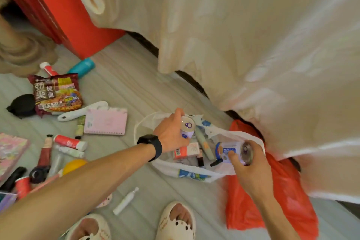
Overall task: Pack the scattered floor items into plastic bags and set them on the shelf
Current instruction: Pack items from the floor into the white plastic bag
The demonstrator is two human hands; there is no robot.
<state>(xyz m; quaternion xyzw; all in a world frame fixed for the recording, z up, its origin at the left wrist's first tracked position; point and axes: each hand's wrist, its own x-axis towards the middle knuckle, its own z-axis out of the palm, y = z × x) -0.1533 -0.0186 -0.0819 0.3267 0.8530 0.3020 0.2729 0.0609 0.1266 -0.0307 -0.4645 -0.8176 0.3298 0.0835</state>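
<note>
The grey plank floor (pixel 120 87) carries an open white plastic bag (pixel 194 174) near its far edge, lying partly over an orange plastic bag (pixel 272 200). Toward the left edge lie a noodle packet (pixel 56 93), a pink notebook (pixel 106 122), a teal bottle (pixel 82 67) and a red-and-white tube (pixel 70 142). A small white tube (pixel 125 200) lies apart, nearer the front.

A white bag (pixel 194 173) is spread open on the floor, and a red bag (pixel 272 200) lies flat just beside it. A barcoded box (pixel 187 151) and a green tube (pixel 203 141) are seen inside the white bag. Over its mouth an upright can (pixel 187 127) is gripped by the left hand (pixel 171 134), and a sideways can (pixel 233 153) by the right hand (pixel 251 169). A noodle packet (pixel 56 93), a pink notebook (pixel 106 122) and a red tube (pixel 70 142) are scattered to the left.
</note>
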